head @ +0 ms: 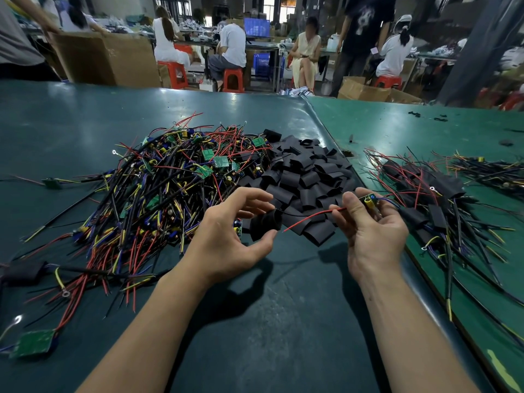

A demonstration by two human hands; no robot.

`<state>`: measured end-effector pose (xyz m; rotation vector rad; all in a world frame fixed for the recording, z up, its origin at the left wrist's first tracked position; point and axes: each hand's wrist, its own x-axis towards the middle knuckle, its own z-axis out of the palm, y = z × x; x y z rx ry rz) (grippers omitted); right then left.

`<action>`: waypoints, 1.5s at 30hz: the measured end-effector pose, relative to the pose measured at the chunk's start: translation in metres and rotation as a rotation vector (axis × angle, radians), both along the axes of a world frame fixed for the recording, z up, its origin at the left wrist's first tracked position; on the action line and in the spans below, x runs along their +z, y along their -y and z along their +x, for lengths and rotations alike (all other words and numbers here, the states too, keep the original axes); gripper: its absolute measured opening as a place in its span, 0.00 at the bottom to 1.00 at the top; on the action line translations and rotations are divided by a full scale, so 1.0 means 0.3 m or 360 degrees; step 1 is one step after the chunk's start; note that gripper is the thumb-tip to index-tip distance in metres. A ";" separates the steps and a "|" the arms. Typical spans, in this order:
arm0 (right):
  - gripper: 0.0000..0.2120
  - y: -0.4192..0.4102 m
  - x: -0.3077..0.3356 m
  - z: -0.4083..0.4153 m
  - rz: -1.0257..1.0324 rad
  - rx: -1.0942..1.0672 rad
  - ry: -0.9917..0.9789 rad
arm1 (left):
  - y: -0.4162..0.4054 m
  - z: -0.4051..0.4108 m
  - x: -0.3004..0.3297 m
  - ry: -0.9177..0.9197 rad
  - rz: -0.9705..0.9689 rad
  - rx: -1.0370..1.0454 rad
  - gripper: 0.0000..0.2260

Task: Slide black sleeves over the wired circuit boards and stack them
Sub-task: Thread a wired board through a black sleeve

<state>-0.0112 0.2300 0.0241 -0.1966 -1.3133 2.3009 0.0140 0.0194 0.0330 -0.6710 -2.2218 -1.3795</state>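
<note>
No writing is reading clearly anywhere. At frame centre the black sleeve is being pinched by the left hand; just right, the right hand is gripping the wired circuit board, its red wire reaching toward the sleeve, above the green table

Sleeves: matt black, soft-looking flattened tubing, faintly sheened at the folds; the one pinched in the left hand looks the same. Boards: green, semi-gloss, with glossy plastic-coated wires in red, black, yellow and blue, some ending in bright metal ring lugs. Table: dark green mat, smooth, with dull glare; stools: glossy red plastic; boxes: matt brown cardboard.
</note>
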 end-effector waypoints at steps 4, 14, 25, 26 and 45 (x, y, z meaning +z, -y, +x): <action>0.08 0.001 -0.005 -0.001 0.0055 0.0002 -0.0003 | 0.002 0.001 0.005 -0.0014 0.0022 0.0006 0.21; 0.07 -0.002 -0.008 -0.002 0.0091 -0.0028 -0.0009 | 0.003 0.005 0.009 -0.0016 -0.0018 0.0002 0.21; 0.07 0.006 -0.005 -0.001 0.0065 -0.0073 -0.0037 | 0.007 0.007 0.005 0.0093 -0.0221 -0.0161 0.23; 0.07 0.008 -0.005 -0.001 0.0071 -0.0069 -0.0041 | 0.007 0.007 0.005 0.0089 -0.0207 -0.0155 0.23; 0.06 0.028 0.020 0.021 0.0247 0.0022 -0.0046 | 0.010 -0.011 -0.005 -0.0052 -0.0273 0.0049 0.19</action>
